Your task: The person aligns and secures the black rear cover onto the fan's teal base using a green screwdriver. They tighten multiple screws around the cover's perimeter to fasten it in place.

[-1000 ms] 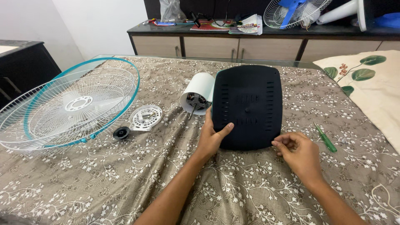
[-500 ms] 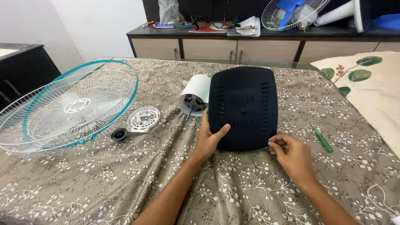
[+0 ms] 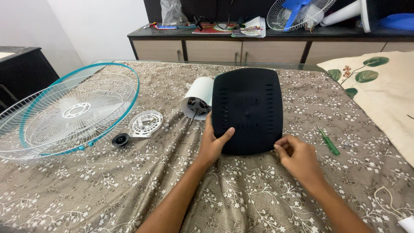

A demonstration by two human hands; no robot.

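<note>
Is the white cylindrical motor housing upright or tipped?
Tipped: the white cylindrical motor housing lies on its side on the floral cloth, open end facing the camera.

White wall [image 3: 99, 26], long wooden sideboard [image 3: 258, 49], black cabinet [image 3: 26, 69] at left.

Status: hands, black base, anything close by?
Left hand grips black base at its left edge. Right hand pinches its lower right corner. Green screwdriver lies right, apart.

Thing: black rounded-square slotted fan base plate [image 3: 248, 110]
Pose: lying flat
Place: on the floral-covered bed, beside the white motor housing [image 3: 198, 98]
</note>
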